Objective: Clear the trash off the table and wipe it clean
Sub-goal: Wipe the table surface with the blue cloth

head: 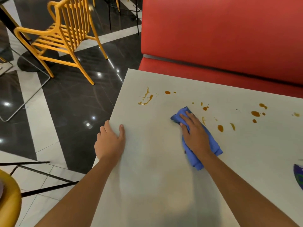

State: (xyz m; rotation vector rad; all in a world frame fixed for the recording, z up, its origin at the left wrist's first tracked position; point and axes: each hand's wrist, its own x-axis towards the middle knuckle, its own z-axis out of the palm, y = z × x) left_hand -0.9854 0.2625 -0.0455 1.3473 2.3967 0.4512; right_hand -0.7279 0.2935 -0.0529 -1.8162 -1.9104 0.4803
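Nearest the camera, below the blue cloth (194,158), the grey table (160,185) lies bare between the two forearms. Far to the cloth's left, off the table's edge, a yellow stool seat (9,194) sits low over the tiled floor (65,112). To the cloth's right, a blue-and-green thing (299,176) is cut off by the picture's edge; what it is cannot be told.

Left of the cloth, the left hand (109,141) grips the table's left edge, fingers curled over the side and thumb lying on top. The right hand (195,133) presses flat on the cloth, fingers straight and close together, pointing up-left; the cloth sticks out beyond the fingertips and behind the wrist.

Just right of the cloth lie brown drops (220,128), with more spread further right towards that side of the table. Beyond the cloth's far-left tip, brown streaks (146,97) lie near the far left corner, with clean tabletop between them and the cloth.

Past the table's far edge stands a red bench (221,30), close against it. Far left of the cloth, across the open floor, stands a yellow chair (65,35).
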